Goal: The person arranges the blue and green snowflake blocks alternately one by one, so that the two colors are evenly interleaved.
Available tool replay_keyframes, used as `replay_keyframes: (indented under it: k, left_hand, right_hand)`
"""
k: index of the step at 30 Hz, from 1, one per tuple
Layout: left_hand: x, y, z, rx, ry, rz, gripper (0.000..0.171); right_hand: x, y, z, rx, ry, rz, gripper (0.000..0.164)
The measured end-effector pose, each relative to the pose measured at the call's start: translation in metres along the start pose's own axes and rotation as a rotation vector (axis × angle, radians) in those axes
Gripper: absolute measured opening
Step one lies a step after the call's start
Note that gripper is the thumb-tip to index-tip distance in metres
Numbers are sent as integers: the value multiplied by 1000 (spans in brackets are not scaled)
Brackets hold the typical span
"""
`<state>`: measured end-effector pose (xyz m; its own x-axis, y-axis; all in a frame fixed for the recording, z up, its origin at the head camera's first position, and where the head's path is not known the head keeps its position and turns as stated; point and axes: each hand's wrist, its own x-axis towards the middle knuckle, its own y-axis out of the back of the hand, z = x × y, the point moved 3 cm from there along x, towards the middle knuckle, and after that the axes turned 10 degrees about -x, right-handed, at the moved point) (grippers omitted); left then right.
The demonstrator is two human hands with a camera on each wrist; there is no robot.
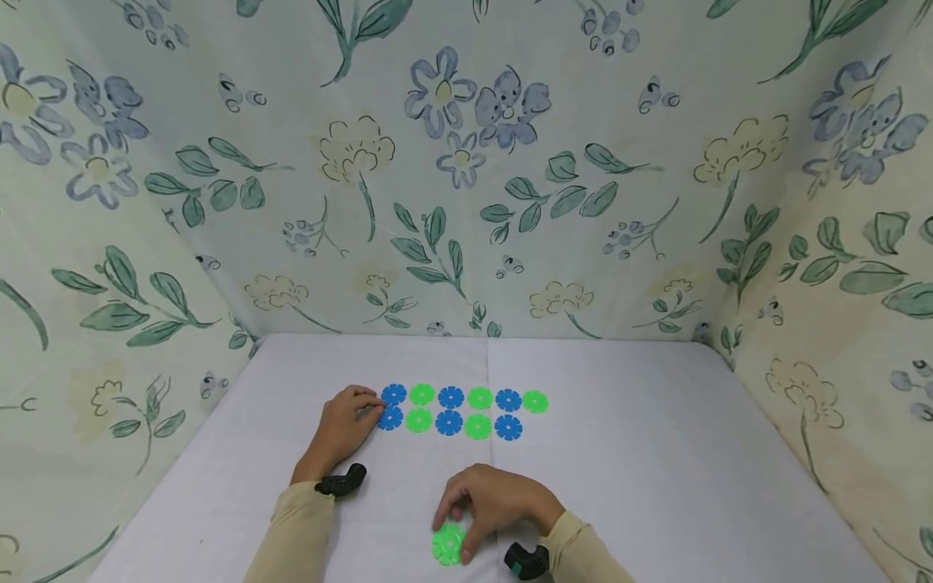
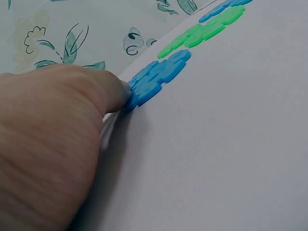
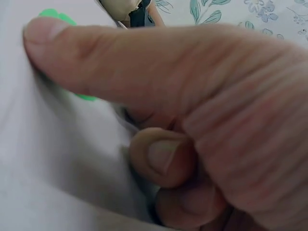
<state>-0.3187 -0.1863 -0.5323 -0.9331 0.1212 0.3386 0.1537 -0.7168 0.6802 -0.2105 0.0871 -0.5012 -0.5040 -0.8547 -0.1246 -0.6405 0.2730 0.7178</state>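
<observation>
Two rows of flat, notched plastic discs, blue and green by turns, lie on the table. My left hand (image 1: 346, 425) is at their left end. Its thumb touches the edge of the lower blue disc (image 1: 390, 418), also seen in the left wrist view, and its fingertips are beside the upper blue disc (image 1: 394, 394). Nearer the front edge, my right hand (image 1: 496, 502) pinches a green notched disc (image 1: 448, 544) between thumb and forefinger. In the right wrist view the thumb hides most of that green disc (image 3: 57, 15); the other fingers are curled in.
The upper row ends on the right with a green disc (image 1: 535, 402), the lower with a blue disc (image 1: 508, 427). A white cloth (image 1: 641, 453) covers the table. Flower-patterned curtains (image 1: 466, 202) stand behind and at both sides. Each wrist wears a black camera band (image 1: 342, 481).
</observation>
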Motion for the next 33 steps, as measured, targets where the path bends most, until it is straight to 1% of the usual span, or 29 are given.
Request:
replay_keyframes:
  k: [8,13,19,21,26,29,31,33]
  left_hand:
    - [-1,-1,2,-7,-5,15,12]
    - [-1,0,2,-13,10,8,12]
    - [0,1,3,-6,18,-3,14]
    - [-1,1,4,-9,11,5,13]
    - [-1,2,4,-21,-7,26,12]
    - [-1,3,4,-24,-3,20,12]
    - [-1,2,3,-23,5,11,13]
    - [0,2,3,-18,11,3,14]
  right_hand:
    - [0,0,0,16,-54,5,38]
    - [0,-1,1,30,-68,6,38]
    - [1,-2,2,4,-32,10,40]
    - [2,-2,1,-12,-14,8,41]
    - [2,0,-1,-7,5,14,41]
    - [1,1,-1,14,15,33,37]
    - [1,1,0,35,16,47,31]
    - [1,1,3,91,3,60,22]
